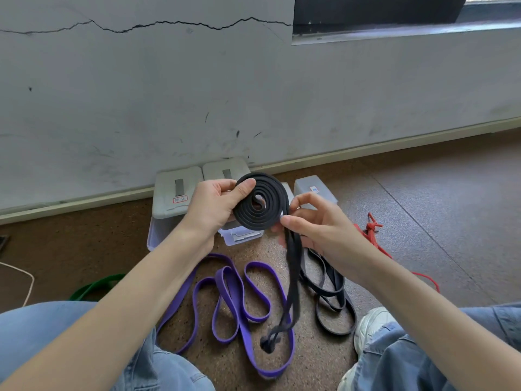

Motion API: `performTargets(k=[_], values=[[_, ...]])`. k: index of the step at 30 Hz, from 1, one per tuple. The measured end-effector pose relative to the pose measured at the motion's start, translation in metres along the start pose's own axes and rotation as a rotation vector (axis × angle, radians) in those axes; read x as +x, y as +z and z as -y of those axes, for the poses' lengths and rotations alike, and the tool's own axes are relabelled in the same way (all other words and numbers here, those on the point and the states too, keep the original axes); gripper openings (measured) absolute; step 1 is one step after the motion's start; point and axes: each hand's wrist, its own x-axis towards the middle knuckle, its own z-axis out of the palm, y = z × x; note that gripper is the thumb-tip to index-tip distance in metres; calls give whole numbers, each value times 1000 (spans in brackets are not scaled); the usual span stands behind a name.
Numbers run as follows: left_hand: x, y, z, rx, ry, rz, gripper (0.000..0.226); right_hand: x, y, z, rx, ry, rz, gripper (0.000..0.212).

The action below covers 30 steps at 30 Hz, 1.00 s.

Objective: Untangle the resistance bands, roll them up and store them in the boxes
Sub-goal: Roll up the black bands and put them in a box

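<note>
Partway through: black band (260, 204) half coiled, pinched by left hand (217, 204), tail fed through right hand (315, 224) fingers; purple band (234, 292) below the coil, loose, boxes (176, 193) behind it awaiting.

— From where is the scene viewed?
— From a single head-worn camera, aimed forward and down at close range; the floor (423, 221) is seen below, the wall (169, 94) directly ahead.

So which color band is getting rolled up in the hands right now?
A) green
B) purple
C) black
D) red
C: the left hand grips a black band wound into a flat coil, while the right hand pinches its loose tail; the purple band just lies on the floor.
</note>
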Motion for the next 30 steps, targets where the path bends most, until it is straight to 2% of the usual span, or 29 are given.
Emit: performTargets(k=[3, 6, 10, 12, 15, 20, 26, 30], values=[[-4, 6, 12, -48, -21, -3, 13, -1, 2, -6, -60, -49, -56, 14], [-7, 6, 15, -60, -114, 93, 14, -2, -7, -6, -154, -96, -125, 13], [-10, 3, 10, 81, -286, 471, 18, 0, -17, 2, -304, -204, -167, 19], [-12, 6, 10, 96, -337, 576, 28, 1, -14, 5, -467, -255, -126, 25], [-14, 8, 9, 114, -266, 517, 40, 0, -13, 6, -539, -251, -102, 25], [-11, -1, -4, 101, -102, 397, 31, -5, -28, 21, -230, -124, -76, 13], [0, -7, -17, -128, -101, 178, 23, -5, -22, 21, -223, -155, -30, 17], [-3, 1, -12, -212, -108, 88, 20, -1, -6, 7, -131, -194, -66, 16]])
